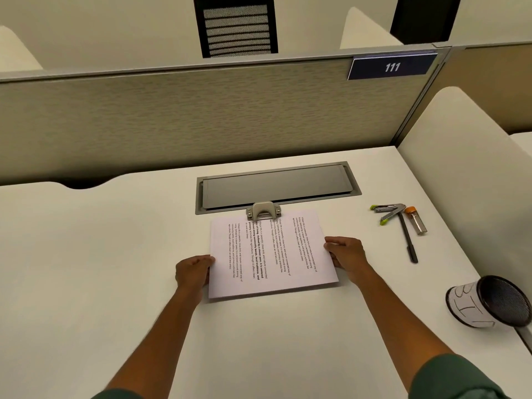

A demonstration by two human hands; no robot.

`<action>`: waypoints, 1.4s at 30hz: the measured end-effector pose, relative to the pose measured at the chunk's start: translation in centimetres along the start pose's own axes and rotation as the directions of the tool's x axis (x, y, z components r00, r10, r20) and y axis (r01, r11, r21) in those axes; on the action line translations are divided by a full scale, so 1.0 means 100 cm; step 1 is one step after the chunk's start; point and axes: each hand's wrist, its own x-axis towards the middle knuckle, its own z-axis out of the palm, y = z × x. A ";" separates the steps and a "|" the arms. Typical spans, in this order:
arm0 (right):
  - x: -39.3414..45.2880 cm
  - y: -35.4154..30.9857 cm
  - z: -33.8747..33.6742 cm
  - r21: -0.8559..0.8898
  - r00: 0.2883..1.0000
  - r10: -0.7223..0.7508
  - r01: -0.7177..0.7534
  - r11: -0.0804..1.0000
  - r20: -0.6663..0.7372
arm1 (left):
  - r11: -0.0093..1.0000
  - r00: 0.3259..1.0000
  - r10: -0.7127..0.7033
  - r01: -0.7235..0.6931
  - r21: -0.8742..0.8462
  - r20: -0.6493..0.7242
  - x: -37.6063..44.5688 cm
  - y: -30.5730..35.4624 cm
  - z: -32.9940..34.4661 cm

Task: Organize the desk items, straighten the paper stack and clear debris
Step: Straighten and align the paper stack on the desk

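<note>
**Inspector:** Status?

**Operator:** I see the paper stack (270, 254) mid-desk, edges nearly flush; left hand (193, 271) and right hand (347, 252) pinch its sides. I judge straightening almost done. The matte pen (408, 240), metal stapler (388, 212), clear tube (416, 220) and tipped mesh cup (489, 303) at right remain unsorted.

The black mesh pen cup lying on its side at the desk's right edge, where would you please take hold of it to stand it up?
Grip the black mesh pen cup around its paper-wrapped wall, coming from above: it lies tipped, open mouth facing right, leaving that curved side exposed.
</note>
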 end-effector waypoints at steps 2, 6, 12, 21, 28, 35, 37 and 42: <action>-0.001 0.000 0.001 -0.015 1.000 -0.007 0.007 1.000 -0.016 | 1.000 1.000 0.022 -0.022 0.011 0.004 0.000 -0.001 0.000; -0.002 0.000 0.003 -0.087 0.998 -0.044 0.041 0.995 -0.035 | 0.996 0.997 0.067 -0.068 0.050 0.028 0.003 -0.003 -0.001; -0.013 -0.008 0.008 -0.248 0.986 -0.160 0.144 0.958 -0.045 | 0.984 0.991 0.119 -0.126 0.126 0.065 0.003 0.000 0.002; -0.022 -0.014 0.011 -0.302 0.984 -0.176 0.164 0.939 -0.014 | 0.978 0.989 0.124 -0.135 0.160 0.075 0.004 0.001 0.004; -0.026 -0.017 0.011 -0.312 0.987 -0.160 0.150 0.938 -0.005 | 0.968 0.985 0.151 -0.164 0.190 0.082 0.006 0.000 0.005; -0.027 -0.019 0.011 -0.313 0.990 -0.143 0.135 0.940 -0.003 | 0.957 0.981 0.166 -0.184 0.224 0.095 0.006 0.002 0.004; -0.026 -0.018 0.011 -0.314 0.990 -0.143 0.136 0.940 -0.001 | 0.956 0.982 0.167 -0.185 0.229 0.093 0.006 0.002 0.004; -0.026 -0.017 0.012 -0.328 0.988 -0.155 0.146 0.933 -0.001 | 0.953 0.981 0.171 -0.187 0.240 0.087 0.009 0.002 0.003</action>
